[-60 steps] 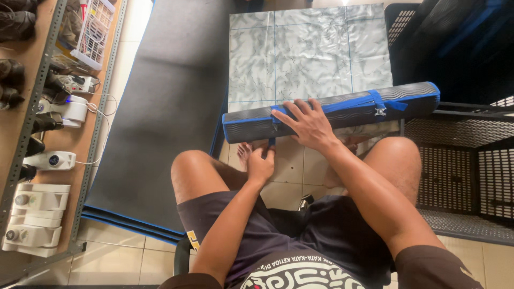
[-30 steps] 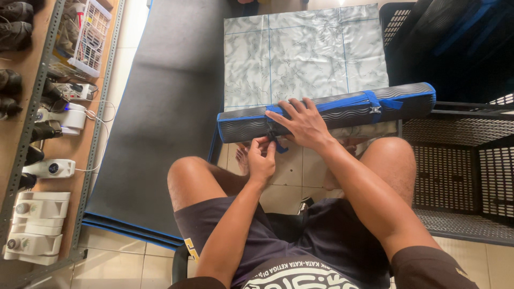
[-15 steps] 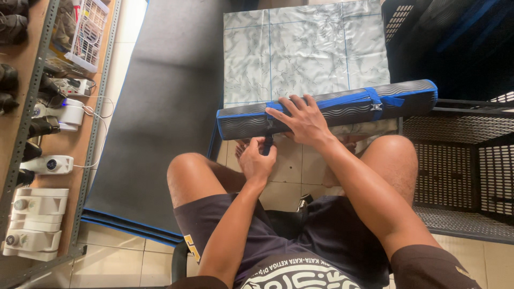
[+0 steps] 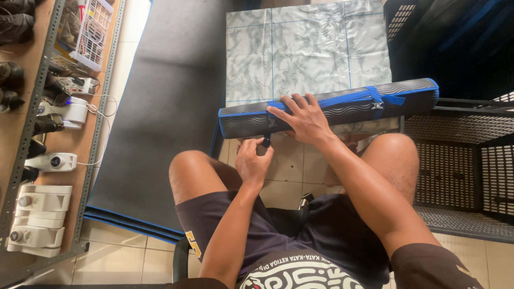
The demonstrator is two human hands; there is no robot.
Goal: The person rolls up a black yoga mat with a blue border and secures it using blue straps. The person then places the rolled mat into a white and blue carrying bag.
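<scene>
A rolled dark grey mat with blue edging and a blue strap (image 4: 342,107) lies across my knees, over the near edge of a marbled grey panel (image 4: 305,48). My right hand (image 4: 302,119) presses flat on top of the roll near its left end, fingers spread. Just below the roll, my left hand (image 4: 254,158) pinches a small dark strap end or buckle (image 4: 266,142) that hangs from it. A second blue strap with a buckle (image 4: 377,101) wraps the roll further right.
A dark grey mat with blue edges (image 4: 160,118) lies unrolled on the floor to the left. A metal shelf (image 4: 37,134) at far left holds white appliances, cables and shoes. Black plastic crates (image 4: 460,160) stand to the right. I sit on a chair over tiled floor.
The roll has shifted slightly right and its left end has tightened. My left hand moved up from below the roll to pinch the dark strap end.
</scene>
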